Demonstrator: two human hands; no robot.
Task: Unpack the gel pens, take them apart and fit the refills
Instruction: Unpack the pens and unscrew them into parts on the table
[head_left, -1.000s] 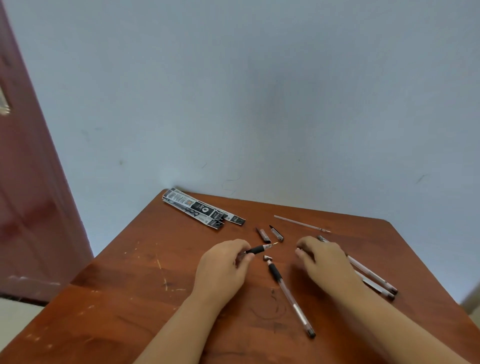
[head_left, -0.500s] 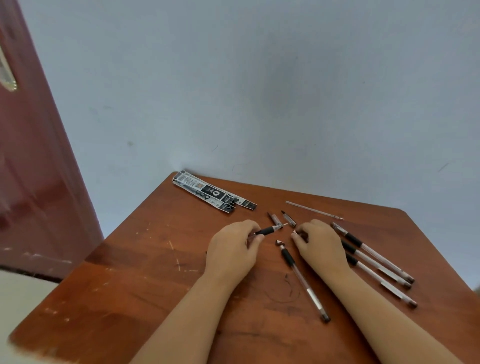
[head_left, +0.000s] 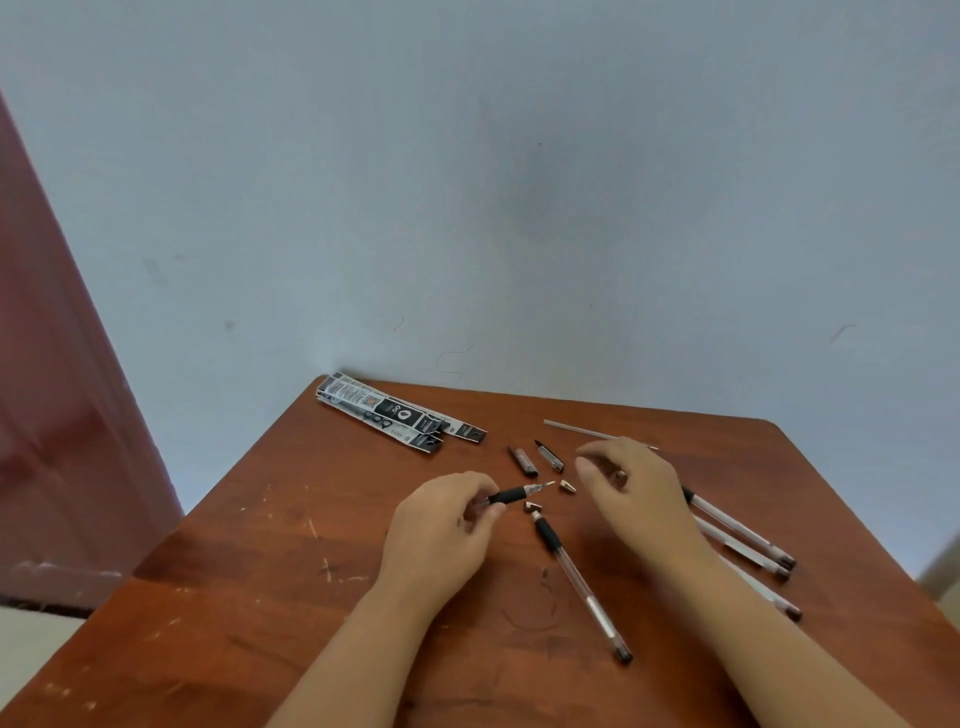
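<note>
Left hand (head_left: 441, 525) still pinching the black-grip pen (head_left: 511, 494), right hand (head_left: 636, 491) now lifted clear of it (fingers loosely curled, holding nothing I can see), metal tip (head_left: 568, 486) lying just beyond the pen's point.

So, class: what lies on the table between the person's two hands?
Head view: between left hand and right hand lie the held pen's tip and two small metal cones.
</note>
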